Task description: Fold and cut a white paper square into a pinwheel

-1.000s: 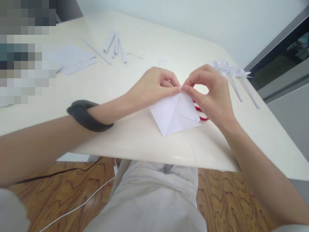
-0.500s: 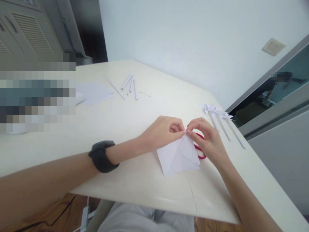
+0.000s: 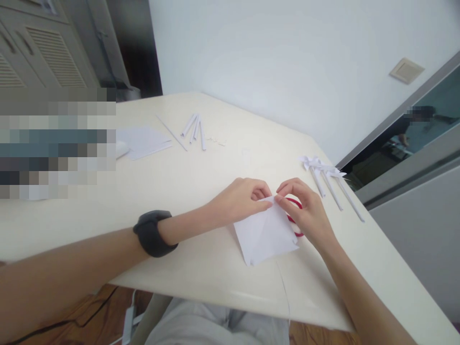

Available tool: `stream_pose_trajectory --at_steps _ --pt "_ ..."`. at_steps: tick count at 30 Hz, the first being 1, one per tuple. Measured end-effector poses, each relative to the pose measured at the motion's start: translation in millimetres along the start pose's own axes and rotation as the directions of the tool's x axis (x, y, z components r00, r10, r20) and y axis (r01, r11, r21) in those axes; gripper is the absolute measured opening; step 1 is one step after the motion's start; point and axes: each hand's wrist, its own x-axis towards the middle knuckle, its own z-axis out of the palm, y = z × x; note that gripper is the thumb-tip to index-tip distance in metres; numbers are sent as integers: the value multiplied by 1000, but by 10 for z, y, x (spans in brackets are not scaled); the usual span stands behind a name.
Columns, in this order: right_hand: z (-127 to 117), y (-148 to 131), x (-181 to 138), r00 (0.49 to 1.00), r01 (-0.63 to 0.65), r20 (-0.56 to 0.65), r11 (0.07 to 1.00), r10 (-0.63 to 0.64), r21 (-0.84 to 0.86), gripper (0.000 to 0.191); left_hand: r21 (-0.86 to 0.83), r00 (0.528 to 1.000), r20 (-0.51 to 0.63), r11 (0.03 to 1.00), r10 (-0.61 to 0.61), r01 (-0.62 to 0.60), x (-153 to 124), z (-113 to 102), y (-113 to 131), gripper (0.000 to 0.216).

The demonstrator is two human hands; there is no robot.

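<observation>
A white sheet of paper (image 3: 266, 235) with crease lines and small cuts at its near corners is held up over the table. My left hand (image 3: 247, 199) pinches its upper edge, thumb on the near side. Beside it, my right hand (image 3: 304, 203) grips the top corner between thumb and fingers. Red scissor handles (image 3: 299, 234) show behind the paper and the right hand; the blades are hidden. A thin white strand (image 3: 284, 287) runs from below the paper to the table's front edge.
Finished paper pinwheels (image 3: 327, 184) on paper sticks lie at the right. Several rolled paper tubes (image 3: 195, 127), a thin stick (image 3: 172, 133), paper scraps (image 3: 216, 141) and a stack of paper (image 3: 143, 141) lie farther back on the white table (image 3: 143, 182). A wall stands behind.
The paper's fold lines look flatter, and its near corner now shows a cut. Both hands stay at the upper edge, with their fingertips slightly farther apart.
</observation>
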Motion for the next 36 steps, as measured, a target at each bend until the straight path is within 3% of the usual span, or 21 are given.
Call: stream_pose_trajectory --at_steps 13,20,23,26,36 --pt "16 91 -25 1000 -21 -5 989 21 144 6 72 996 -36 994 81 -78 48 14 12 8" --pt "-11 83 -49 1000 14 19 997 -16 79 8 164 997 -43 985 68 -60 14 80 62 7" --pt "-16 71 -54 1000 12 14 1000 -12 -4 11 291 977 -89 943 193 -160 -9 123 57 9" --pt "-6 63 -59 1000 24 -13 998 -25 -64 11 487 932 -129 841 338 -237 -26 158 51 8" --pt "37 25 -62 997 -56 -59 997 53 -49 12 601 891 -140 752 432 -271 -40 164 24 10"
